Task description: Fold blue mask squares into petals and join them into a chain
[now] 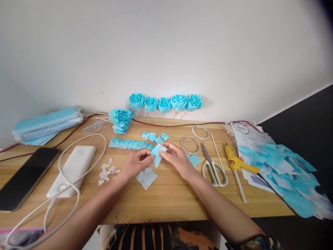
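Between both hands is a small blue-and-white fabric piece [157, 157], partly folded. My left hand [139, 161] pinches its left edge between thumb and fingers. On the other side, my right hand [175, 157] grips the upper right edge. Just below lies a pale square piece [147, 178], flat on the wooden table [166, 205]. A row of folded blue petals [127, 143] stretches to the left behind my left hand. Several loose folded petals [152, 137] sit behind the held piece. Another blue piece [194, 160] rests beside my right wrist.
Scissors [213, 168], tape rolls [190, 144] and a yellow glue gun [235, 158] lie right. Blue scraps [288, 177] pile at far right. A power bank [74, 170], cable and phone [28, 177] occupy the left. Blue flowers [164, 105] on sticks lean against the wall.
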Demonstrator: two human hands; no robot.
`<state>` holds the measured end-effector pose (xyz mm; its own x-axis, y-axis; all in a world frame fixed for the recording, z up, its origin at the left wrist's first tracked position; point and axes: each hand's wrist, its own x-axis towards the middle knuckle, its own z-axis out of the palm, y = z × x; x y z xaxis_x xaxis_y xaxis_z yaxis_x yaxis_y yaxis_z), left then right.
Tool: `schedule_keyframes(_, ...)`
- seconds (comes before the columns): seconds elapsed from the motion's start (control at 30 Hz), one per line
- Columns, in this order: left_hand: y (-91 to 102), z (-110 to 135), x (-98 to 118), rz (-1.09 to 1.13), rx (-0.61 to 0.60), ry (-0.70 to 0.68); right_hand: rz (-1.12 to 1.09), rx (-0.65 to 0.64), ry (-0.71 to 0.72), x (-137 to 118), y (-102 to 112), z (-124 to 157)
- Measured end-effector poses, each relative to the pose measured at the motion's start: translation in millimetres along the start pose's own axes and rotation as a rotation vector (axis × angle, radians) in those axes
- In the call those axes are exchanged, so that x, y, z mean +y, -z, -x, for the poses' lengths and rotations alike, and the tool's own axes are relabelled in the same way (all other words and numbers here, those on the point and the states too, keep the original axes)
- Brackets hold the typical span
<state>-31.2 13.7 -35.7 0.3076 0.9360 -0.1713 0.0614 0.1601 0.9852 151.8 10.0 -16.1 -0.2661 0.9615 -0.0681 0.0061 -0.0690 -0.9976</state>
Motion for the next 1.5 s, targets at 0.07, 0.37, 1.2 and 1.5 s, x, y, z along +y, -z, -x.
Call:
schedule_keyframes(0.07, 0.2, 0, 0, -0.002, 0.001, -0.002, -0.019, -0.007, -0.006, 2, -1, -1)
schedule_keyframes(0.37, 4.6, -1, 10, 0.107, 0.033, -0.046, 0.061, -0.013, 0.023, 6, -1, 0)
schedule_keyframes(1.2, 6.0, -4, 3, 0.105, -0.107, 0.108, 0.389, 0.127, 0.303, -4, 5, 3)
schedule_keyframes(1.5, 8.0, -6, -6, 0.131, -0.081, 0.097, 0.448, 0.076, 0.430, -2, 7, 1)
